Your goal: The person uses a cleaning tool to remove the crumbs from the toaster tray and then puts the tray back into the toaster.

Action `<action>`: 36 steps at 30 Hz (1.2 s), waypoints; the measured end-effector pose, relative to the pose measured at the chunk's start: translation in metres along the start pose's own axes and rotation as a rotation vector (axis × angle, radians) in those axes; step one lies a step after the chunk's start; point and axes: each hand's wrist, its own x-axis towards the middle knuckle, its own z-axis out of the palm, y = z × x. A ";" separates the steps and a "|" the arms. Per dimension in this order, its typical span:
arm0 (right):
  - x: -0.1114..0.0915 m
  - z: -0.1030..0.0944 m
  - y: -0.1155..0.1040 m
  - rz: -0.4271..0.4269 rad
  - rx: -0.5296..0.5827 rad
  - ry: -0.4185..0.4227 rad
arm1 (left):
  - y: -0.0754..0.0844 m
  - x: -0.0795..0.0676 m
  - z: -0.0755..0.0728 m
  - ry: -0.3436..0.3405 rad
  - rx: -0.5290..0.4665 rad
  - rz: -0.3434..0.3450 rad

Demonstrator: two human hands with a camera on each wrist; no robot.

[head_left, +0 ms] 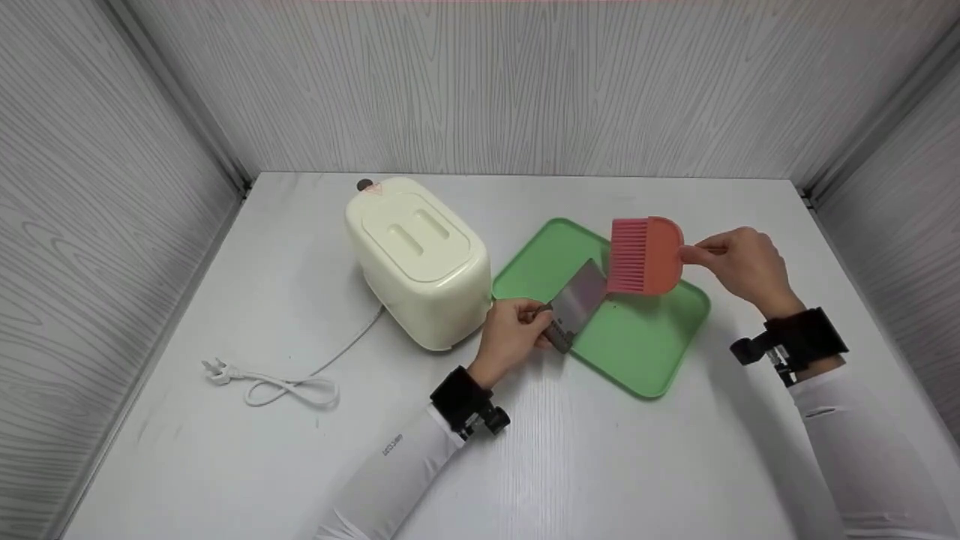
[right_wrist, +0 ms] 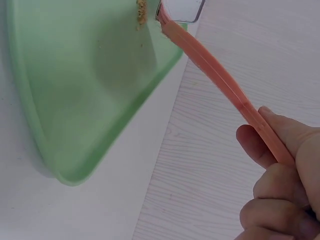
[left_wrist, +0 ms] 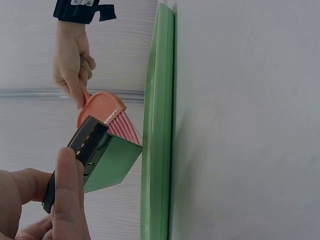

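Note:
In the head view my left hand (head_left: 514, 331) pinches the dark handle of a flat metal scraper (head_left: 579, 298), its shiny blade tilted over the green tray (head_left: 636, 360). From the right, my right hand (head_left: 746, 262) grips the handle of a small orange brush (head_left: 663, 256) with pink bristles (head_left: 628, 256). The bristle tips meet the far end of the scraper blade, above the tray. A line of brown crumbs (right_wrist: 142, 11) lies on the tray in the right wrist view, close to the brush tips. The left wrist view shows the scraper's blade (left_wrist: 112, 162) raised beside the tray rim.
A cream toaster (head_left: 427, 262) with its lid on stands left of the tray, close to its left corner. Its white cord (head_left: 289, 382) lies coiled on the table, ending in a plug (head_left: 219, 371). Wood-grain panels (head_left: 480, 90) enclose the table's back and sides.

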 end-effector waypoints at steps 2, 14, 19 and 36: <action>0.000 0.000 0.001 -0.002 0.000 0.004 | -0.001 0.000 0.000 0.002 0.003 0.003; -0.003 -0.002 -0.002 -0.007 0.065 0.083 | 0.003 0.000 -0.001 0.016 0.022 0.010; 0.001 0.003 -0.010 -0.005 0.139 0.108 | 0.003 0.000 -0.001 0.020 0.031 -0.002; 0.006 0.021 -0.030 -0.032 0.282 0.140 | 0.002 0.000 -0.001 0.032 0.045 0.009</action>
